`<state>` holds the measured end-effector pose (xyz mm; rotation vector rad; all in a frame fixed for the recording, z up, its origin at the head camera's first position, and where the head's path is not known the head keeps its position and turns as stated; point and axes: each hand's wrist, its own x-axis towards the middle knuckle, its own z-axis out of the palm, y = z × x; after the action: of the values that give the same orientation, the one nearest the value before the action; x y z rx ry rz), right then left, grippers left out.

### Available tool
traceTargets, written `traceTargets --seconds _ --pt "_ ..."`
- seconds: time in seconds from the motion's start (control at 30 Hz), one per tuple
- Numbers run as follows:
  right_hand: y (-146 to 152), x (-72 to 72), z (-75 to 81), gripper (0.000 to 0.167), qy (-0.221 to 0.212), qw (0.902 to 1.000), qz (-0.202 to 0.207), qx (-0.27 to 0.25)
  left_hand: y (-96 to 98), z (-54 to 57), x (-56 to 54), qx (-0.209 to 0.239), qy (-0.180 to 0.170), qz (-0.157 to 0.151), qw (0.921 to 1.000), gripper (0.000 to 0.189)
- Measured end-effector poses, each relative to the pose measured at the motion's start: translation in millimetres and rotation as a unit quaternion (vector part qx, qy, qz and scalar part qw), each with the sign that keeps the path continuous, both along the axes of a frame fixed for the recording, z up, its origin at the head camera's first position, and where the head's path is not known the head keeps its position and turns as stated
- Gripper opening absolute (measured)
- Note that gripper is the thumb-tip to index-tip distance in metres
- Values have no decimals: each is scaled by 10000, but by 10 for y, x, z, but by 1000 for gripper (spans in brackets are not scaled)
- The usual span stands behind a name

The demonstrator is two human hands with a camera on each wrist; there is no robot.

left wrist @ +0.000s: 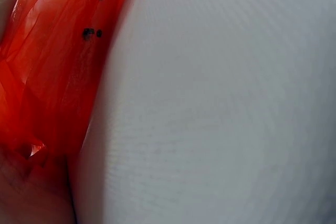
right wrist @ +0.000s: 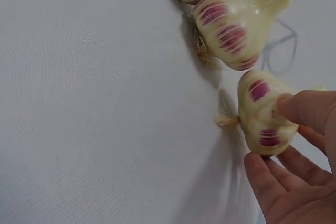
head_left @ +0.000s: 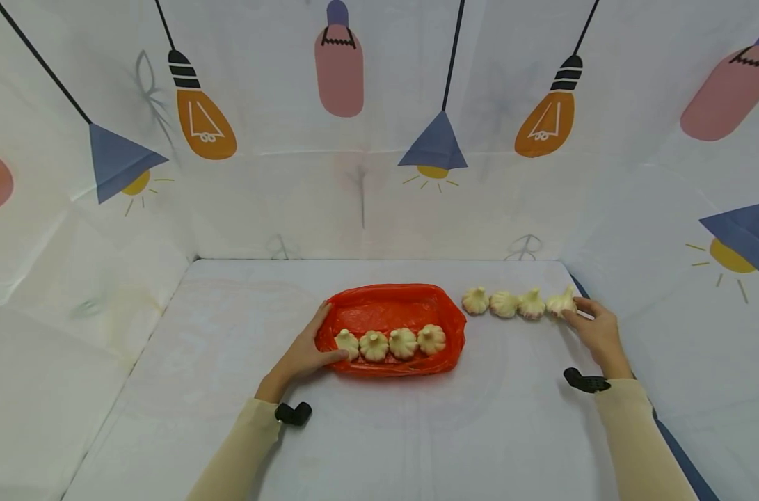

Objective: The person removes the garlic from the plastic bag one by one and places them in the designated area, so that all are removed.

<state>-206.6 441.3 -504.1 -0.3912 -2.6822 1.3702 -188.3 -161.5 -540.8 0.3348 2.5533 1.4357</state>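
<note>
Pinching garlic (right wrist: pixel 257 111), right hand (head_left: pixel 598 337), white tabletop (head_left: pixel 467 424), perhaps cloth-covered, lamp-printed walls (head_left: pixel 266 195).

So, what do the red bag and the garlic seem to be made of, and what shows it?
Red bag: thin plastic film, glossy and seemingly see-through; it wrinkles, catches the light and carries black print.

Garlic: real bulbs or moulded imitations, perhaps plastic or foam; the smooth surface has a soft shine and purple streaks, with stringy tan roots, so the look leaves it open.
</note>
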Motion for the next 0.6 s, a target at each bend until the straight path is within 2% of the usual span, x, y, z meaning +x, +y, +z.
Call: traceTargets --seconds 0.17,0.6 --pt "-18 -15 -33 64 -105 9999 -60 101 5 -2 -5 -35 -50 -1 10000 117" --pt "-55 -63 -18 70 -575 9982 -180 -18 -1 35 0 -9 -79 -33 10000 117"
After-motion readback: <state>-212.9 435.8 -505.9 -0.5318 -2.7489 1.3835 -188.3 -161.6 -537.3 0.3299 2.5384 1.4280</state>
